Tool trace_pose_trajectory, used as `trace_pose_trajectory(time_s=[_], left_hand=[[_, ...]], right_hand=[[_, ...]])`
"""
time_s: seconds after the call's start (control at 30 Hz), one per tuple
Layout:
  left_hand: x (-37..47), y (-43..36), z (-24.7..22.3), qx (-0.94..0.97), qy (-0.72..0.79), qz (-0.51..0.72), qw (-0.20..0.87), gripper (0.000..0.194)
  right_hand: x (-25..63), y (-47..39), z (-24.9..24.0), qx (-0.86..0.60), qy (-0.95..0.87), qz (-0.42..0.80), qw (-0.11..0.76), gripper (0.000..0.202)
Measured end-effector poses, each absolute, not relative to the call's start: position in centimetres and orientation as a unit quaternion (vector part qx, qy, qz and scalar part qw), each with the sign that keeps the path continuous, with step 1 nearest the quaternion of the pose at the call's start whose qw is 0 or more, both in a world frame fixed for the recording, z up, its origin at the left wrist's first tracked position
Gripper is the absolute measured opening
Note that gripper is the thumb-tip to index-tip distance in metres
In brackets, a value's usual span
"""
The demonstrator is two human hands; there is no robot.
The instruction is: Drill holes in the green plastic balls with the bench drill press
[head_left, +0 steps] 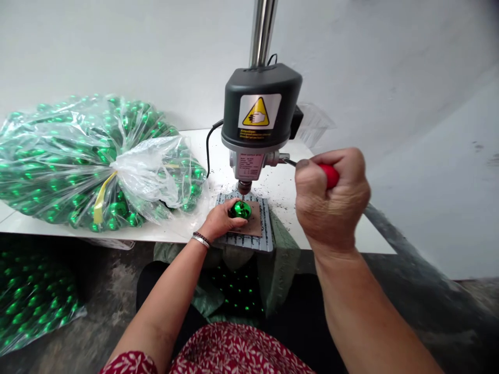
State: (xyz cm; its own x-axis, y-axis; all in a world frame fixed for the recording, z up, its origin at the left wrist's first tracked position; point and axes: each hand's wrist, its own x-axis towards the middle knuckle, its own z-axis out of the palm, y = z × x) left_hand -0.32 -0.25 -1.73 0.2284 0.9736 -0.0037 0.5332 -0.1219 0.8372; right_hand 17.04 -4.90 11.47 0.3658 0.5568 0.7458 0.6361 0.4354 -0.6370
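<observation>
Right hand (333, 200): nearest the camera with its forearm, raised above the counter; grip closed in a fist around the red knob (330, 176) of the lever on the right side of the drill press.
Left hand (222, 221): farther off, low over the counter; grip clamped on the green ball (240, 209), thumb at its near side and fingers at its far side; bracelets at the wrist.
Green ball: shiny, on the board (255, 228), under the chuck (245, 187); whether the bit touches it, I cannot tell.
Drill press (262, 104): dark housing with a yellow warning label, on a bright metal column; a black cable hangs at its left.
Base plate (265, 244): grey, slotted, under the board, at the near edge of the counter (292, 228).
Dark specks: scattered over the counter around the plate.
Large bag (58, 171): clear, full of green balls, on the left of the counter; its gathered neck faces right, beside a yellow strip (103, 200).
Lower bag (35, 296): more green balls, near left, below the counter.
Green cloth (283, 249): hanging over the near edge, beside the plate.
</observation>
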Motion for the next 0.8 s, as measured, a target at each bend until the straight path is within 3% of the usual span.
trace_pose_trajectory(time_s=[0.3, 0.57, 0.7, 0.8], left_hand=[[-0.4, -0.1, -2.4, 0.692, 0.548, 0.29, 0.371, 0.066], [-0.4, -0.3, -2.2, 0.709, 0.547, 0.288, 0.34, 0.067], [-0.2, -0.5, -1.9, 0.698, 0.553, 0.299, 0.343, 0.067], [-0.1, -1.1, -1.5, 0.672, 0.551, 0.325, 0.373, 0.066]], right_hand=[[16.6, -4.7, 9.4, -0.507, -0.532, -0.087, 0.673, 0.019], [16.5, -5.4, 7.0, -0.496, -0.539, -0.066, 0.678, 0.021], [16.8, -4.5, 10.3, -0.498, -0.534, -0.048, 0.682, 0.023], [17.1, -2.7, 14.7, -0.536, -0.541, 0.058, 0.645, 0.027]])
